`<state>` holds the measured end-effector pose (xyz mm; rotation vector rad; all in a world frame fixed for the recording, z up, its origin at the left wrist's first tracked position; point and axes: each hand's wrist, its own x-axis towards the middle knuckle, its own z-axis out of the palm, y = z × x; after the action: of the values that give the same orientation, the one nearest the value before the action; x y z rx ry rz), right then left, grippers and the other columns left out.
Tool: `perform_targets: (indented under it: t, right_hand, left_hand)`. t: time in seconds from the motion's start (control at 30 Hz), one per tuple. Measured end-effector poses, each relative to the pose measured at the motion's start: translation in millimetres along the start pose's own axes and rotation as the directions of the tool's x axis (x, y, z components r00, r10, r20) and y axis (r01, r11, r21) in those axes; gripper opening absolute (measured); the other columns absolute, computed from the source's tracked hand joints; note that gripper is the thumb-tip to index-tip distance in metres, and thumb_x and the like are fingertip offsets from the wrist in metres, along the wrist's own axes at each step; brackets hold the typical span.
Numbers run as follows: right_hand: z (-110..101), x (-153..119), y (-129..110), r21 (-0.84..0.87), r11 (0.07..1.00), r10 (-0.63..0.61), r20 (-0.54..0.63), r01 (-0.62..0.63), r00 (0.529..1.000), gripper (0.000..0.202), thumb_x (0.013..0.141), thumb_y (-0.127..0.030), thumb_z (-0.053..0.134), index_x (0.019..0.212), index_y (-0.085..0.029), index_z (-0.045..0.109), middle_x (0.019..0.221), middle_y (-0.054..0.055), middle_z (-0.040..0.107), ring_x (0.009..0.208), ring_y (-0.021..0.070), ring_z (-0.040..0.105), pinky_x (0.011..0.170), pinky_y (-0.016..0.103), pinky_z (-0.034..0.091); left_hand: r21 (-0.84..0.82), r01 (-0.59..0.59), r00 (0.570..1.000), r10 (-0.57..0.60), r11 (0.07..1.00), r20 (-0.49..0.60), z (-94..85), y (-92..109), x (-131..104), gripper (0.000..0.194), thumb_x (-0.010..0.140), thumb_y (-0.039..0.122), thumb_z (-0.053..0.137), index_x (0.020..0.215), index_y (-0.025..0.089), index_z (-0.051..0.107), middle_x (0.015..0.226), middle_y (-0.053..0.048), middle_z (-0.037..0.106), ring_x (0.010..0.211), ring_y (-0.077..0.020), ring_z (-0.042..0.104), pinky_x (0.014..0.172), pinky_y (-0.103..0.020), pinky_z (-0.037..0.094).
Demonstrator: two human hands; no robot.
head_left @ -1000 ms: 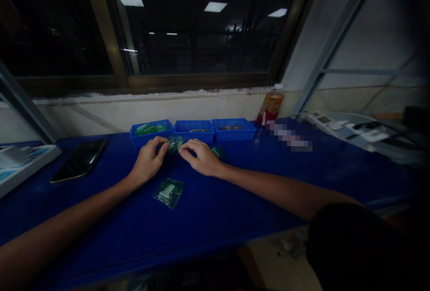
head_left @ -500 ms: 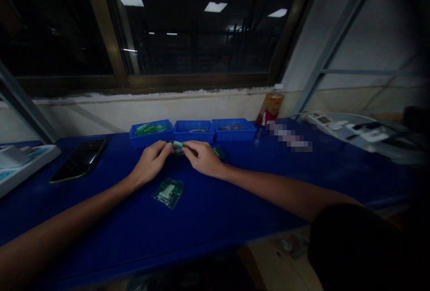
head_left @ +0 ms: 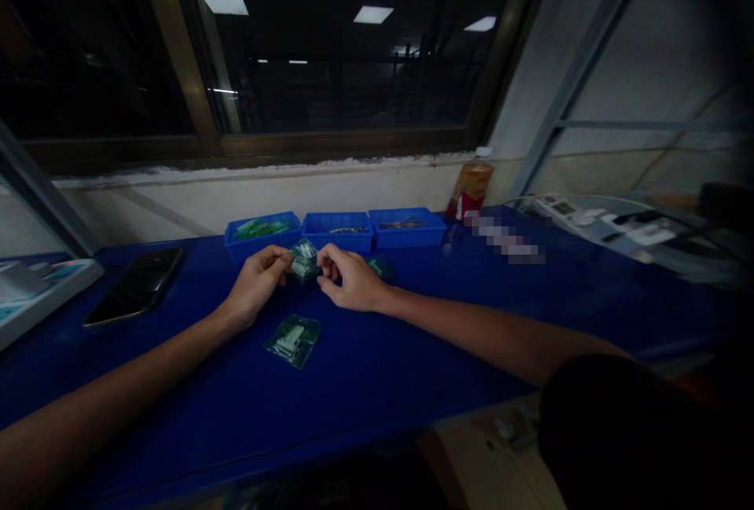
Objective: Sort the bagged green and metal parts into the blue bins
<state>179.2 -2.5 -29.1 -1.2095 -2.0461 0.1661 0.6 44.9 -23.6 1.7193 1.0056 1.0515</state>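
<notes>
Blue worktop (head_left: 382,384): carries the bins, the loose packets, the phone and the bottle.
Held packet (head_left: 305,260): small clear bag, greenish, with pale pieces inside; located between the two hands, in front of the bin row.
Left hand (head_left: 258,282): thumb and forefinger pinched together on the left edge of the held packet.
Right hand (head_left: 353,278): fingers curled at the right edge of the held packet, thumb tip below the bent forefinger; the dim view does not show for certain whether they grip the film.
Near packet (head_left: 293,341): lies flat on the worktop, nearer the wearer than both hands; pale strips visible through the film.
Far packet (head_left: 380,266): lies just beyond the right wrist, partly covered by it.
Left bin (head_left: 265,241): blue, filled with green items.
Middle bin (head_left: 347,241): blue, small shiny pieces inside.
Right bin (head_left: 411,238): blue, thin pieces inside.
Phone (head_left: 137,286): dark screen up, left of the left hand.
Bottle (head_left: 471,188): upright near the wall, right of the bins.
</notes>
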Motion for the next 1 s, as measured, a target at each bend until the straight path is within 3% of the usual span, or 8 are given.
perform_targets:
  t: [0.07,0.17,0.3,0.37,0.5,0.67,0.87,1.0]
  right_hand:
    - [-0.1,1.9,0.2,0.096,0.994,0.048,0.055,-0.054,0.997,0.014,0.076,-0.029,0.051,0.083,-0.016,0.052,0.067,-0.001,0.054,0.06,0.0097,0.047,0.058,0.024,0.035]
    - [-0.4,5.4,1.1,0.213,0.964,0.138,0.121,-0.162,0.983,0.034,0.083,-0.045,0.042,0.074,-0.015,0.055,0.063,0.0,0.053,0.058,0.01,0.047,0.055,0.024,0.033]
    - [-1.8,8.6,4.1,0.362,0.898,0.206,0.158,-0.251,0.966,0.052,0.087,-0.054,0.027,0.071,-0.015,0.058,0.064,0.002,0.055,0.062,0.0116,0.049,0.061,0.026,0.034]
    - [-1.6,9.6,7.1,0.413,0.873,0.211,0.158,-0.258,0.965,0.051,0.087,-0.053,0.028,0.066,-0.015,0.056,0.063,0.001,0.054,0.063,0.0116,0.049,0.062,0.026,0.034]
    - [1.2,10.7,13.5,0.398,0.886,0.196,0.142,-0.238,0.97,0.034,0.082,-0.04,0.044,0.06,-0.015,0.053,0.056,-0.002,0.048,0.057,0.0098,0.044,0.058,0.024,0.033]
    - [2.2,8.3,8.7,0.255,0.952,0.164,0.033,-0.167,0.986,0.021,0.081,-0.024,0.043,0.068,-0.014,0.056,0.058,-0.002,0.049,0.056,0.0091,0.043,0.054,0.023,0.032]
    - [2.6,0.2,-0.1,-0.023,0.991,-0.136,-0.083,0.134,0.987,0.025,0.087,-0.024,0.04,0.099,-0.015,0.06,0.08,0.004,0.056,0.071,0.0118,0.05,0.067,0.025,0.039]
    - [1.2,-0.8,2.9,-0.236,0.946,-0.228,0.004,0.222,0.974,0.028,0.088,-0.023,0.039,0.107,-0.019,0.059,0.086,0.005,0.056,0.076,0.0135,0.051,0.071,0.029,0.038]
  left_hand:
    - [-0.007,-0.046,0.998,0.046,0.999,-0.038,-0.7,-1.2,1.6,0.023,0.074,0.039,0.056,0.077,0.016,0.055,0.064,0.003,0.052,0.052,-0.0086,0.045,0.051,-0.021,0.034]
    - [0.049,-0.173,0.984,0.175,0.984,-0.036,-1.4,-2.5,1.8,0.024,0.075,0.04,0.056,0.078,0.016,0.057,0.07,0.001,0.056,0.061,-0.011,0.051,0.059,-0.023,0.039]
    - [0.244,-0.396,0.918,0.373,0.885,0.134,0.6,0.6,-5.0,0.021,0.078,0.037,0.055,0.079,0.017,0.062,0.079,-0.003,0.062,0.074,-0.015,0.056,0.069,-0.027,0.041]
    - [0.291,-0.447,0.893,0.401,0.846,0.205,2.4,3.8,-9.2,0.02,0.078,0.035,0.055,0.077,0.017,0.063,0.078,-0.003,0.062,0.073,-0.0151,0.056,0.069,-0.028,0.041]
    - [0.273,-0.37,0.922,0.316,0.888,0.223,4.8,6.5,-12.3,0.023,0.077,0.037,0.056,0.07,0.016,0.06,0.071,-0.002,0.062,0.065,-0.0135,0.054,0.061,-0.025,0.04]
    - [0.219,-0.259,0.958,0.221,0.941,0.184,4.6,2.5,-6.4,0.033,0.078,0.045,0.051,0.065,0.015,0.056,0.061,0.0,0.056,0.058,-0.0118,0.049,0.056,-0.024,0.037]
    - [0.061,0.072,0.986,-0.08,0.996,0.148,1.3,3.2,0.5,0.056,0.082,0.059,0.029,0.069,0.014,0.06,0.063,-0.004,0.059,0.054,-0.0132,0.05,0.049,-0.024,0.032]
    - [0.1,0.096,0.982,-0.111,0.99,0.155,0.4,5.6,0.3,0.053,0.08,0.058,0.034,0.068,0.014,0.06,0.063,-0.004,0.059,0.054,-0.0133,0.048,0.049,-0.025,0.029]
